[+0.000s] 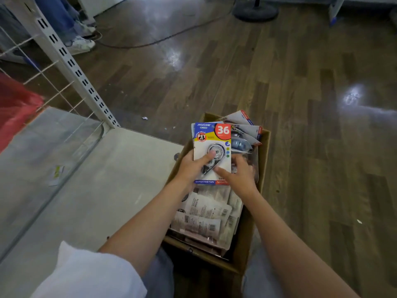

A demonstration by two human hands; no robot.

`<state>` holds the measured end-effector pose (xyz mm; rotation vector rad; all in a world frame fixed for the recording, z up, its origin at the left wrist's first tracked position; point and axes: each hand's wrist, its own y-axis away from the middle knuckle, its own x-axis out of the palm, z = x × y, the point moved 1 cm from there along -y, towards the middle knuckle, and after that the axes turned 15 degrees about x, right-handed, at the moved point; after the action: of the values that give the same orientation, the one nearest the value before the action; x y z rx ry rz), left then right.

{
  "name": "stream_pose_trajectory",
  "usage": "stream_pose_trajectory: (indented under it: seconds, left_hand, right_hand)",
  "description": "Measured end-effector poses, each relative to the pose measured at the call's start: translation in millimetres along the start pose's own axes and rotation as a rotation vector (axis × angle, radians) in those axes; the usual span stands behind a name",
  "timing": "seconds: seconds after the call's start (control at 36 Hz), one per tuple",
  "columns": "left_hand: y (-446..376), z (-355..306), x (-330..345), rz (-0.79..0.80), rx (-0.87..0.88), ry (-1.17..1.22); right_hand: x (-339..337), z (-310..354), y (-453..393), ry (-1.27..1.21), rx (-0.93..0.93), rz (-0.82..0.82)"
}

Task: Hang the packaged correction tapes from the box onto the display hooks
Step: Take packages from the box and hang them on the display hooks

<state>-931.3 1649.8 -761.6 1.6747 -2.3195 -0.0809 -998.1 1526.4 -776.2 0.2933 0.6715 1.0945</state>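
Just below the middle of the frame, a packaged correction tape (212, 151), face up, card showing "36" in a red circle and "CORRECTION TAPE" along the bottom edge. Held over the open cardboard box (264, 155) at lower centre. Gripped along its left edge by the left hand (191, 166), thumb curled across the clear bubble on the front. Touched at the lower right corner by the right hand (241, 175), fingers bent around the card's right edge; blurred, so cannot tell whether pinching or only resting against it.

Behind the held pack, toward the far end of the box, more packs (245, 134) fanned out, fronts partly showing. Nearer the bottom of the frame, a heap of packs lying back side up (206, 214), barcodes and small print visible.

Left of the box, a pale shelf board (96, 179) with a small scrap of paper (56, 174) on it. Upper left, a white slotted upright post (71, 65) and a wire grid panel (28, 61). Far left edge, something red (15, 104), blurred. Top left corner, another person's jeans and white shoes (82, 43). Across the top, a dark cable (163, 38) on the wooden floor (300, 104), running to a round black stand base (255, 10).
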Motion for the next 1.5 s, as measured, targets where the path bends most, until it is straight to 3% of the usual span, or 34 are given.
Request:
stream_pose_trajectory:
  seconds: [0.11,0.25,0.53,0.75,1.03,1.33,1.5]
  left_hand:
    - [17.3,-18.0,2.8,-0.025,-0.060,-0.082]
    - [42.3,-70.6,7.5,-0.041,-0.097,-0.181]
    - [109.2,-230.0,34.0,-0.155,-0.175,-0.126]
    - [154.2,-390.2,49.6,-0.195,-0.106,-0.063]
    - [184.5,-553.2,35.2,-0.334,0.079,-0.137]
    - [175.8,-653.1,35.2,-0.349,0.220,-0.121]
    - [153.9,-686.3,52.5,-0.460,0.284,-0.116]
  right_hand:
    - [-7.7,0.6,35.3,-0.286,0.201,0.117]
    - [-23.4,38.0,75.6,-0.303,0.369,0.222]
    - [-82.3,174.9,187.2,-0.405,0.422,0.380]
    - [-120.5,302.6,275.7,-0.363,0.335,0.290]
    - [-155.0,444.9,351.2,-0.226,0.163,0.296]
    - [-171.0,549.7,371.9,-0.219,-0.031,0.380]
    - [-188.4,596.6,346.4,-0.174,-0.111,0.454]
